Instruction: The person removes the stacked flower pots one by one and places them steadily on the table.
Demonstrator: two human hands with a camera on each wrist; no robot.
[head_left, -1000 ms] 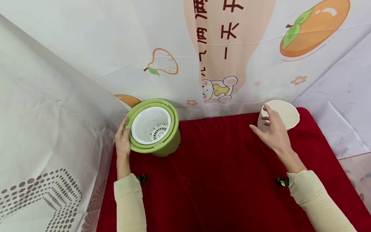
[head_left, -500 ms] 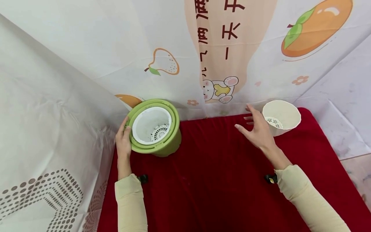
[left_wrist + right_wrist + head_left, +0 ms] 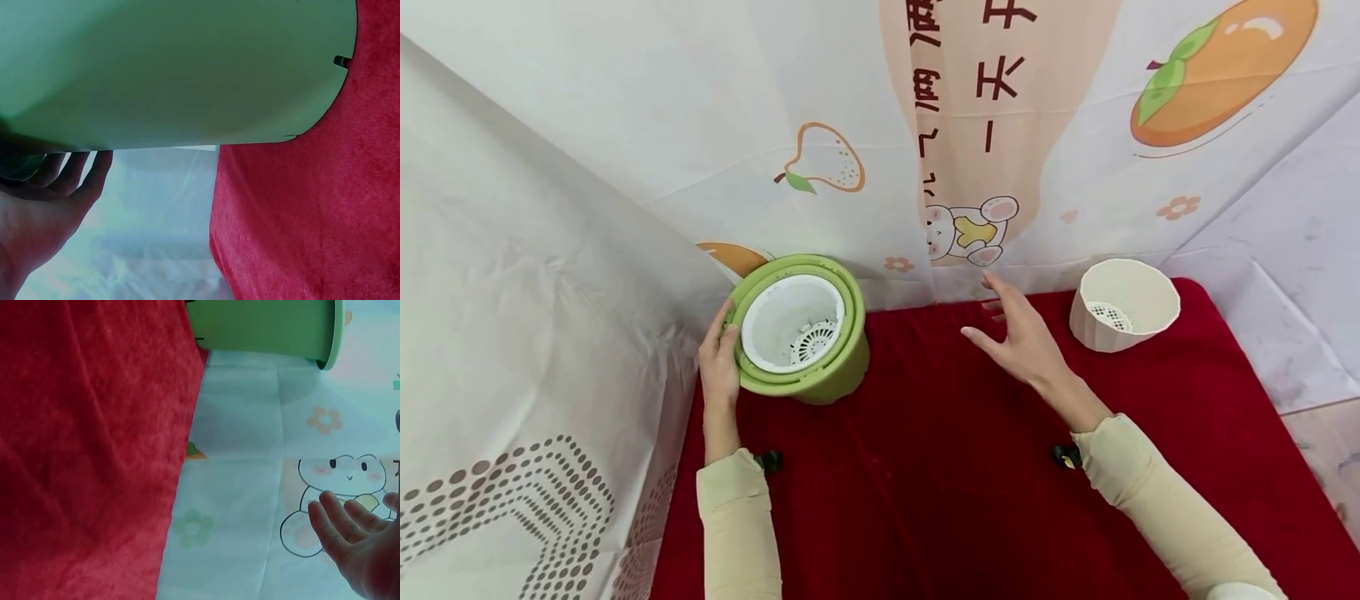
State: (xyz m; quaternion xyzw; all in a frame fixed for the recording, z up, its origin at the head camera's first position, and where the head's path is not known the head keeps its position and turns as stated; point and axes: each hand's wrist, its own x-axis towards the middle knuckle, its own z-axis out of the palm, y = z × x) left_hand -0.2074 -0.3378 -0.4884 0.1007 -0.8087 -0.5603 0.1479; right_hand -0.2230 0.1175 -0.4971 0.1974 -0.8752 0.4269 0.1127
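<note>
On the left of the red-covered table stands a green flowerpot (image 3: 838,379), with a white slotted inner pot (image 3: 775,321) nested in it. My left hand (image 3: 718,367) grips the green pot's left rim, thumb over the edge; in the left wrist view, its fingers (image 3: 94,178) reach behind the pot's green wall (image 3: 206,75). Held in the air between the two pots, my right hand (image 3: 1026,346) has its fingers spread and nothing in them. To its right, a cream ribbed pot (image 3: 1093,325) with a perforated bottom stands upright, untouched.
Red velvet cloth (image 3: 910,483) covers the table. A printed white curtain (image 3: 715,100) hangs right behind its back edge, and plain white sheeting (image 3: 535,292) runs along the left side. The cream pot is near the back right corner.
My right hand has moved left, away from the cream pot, which stays where it was and is now fully in view. The left hand and the green flowerpot have hardly moved.
</note>
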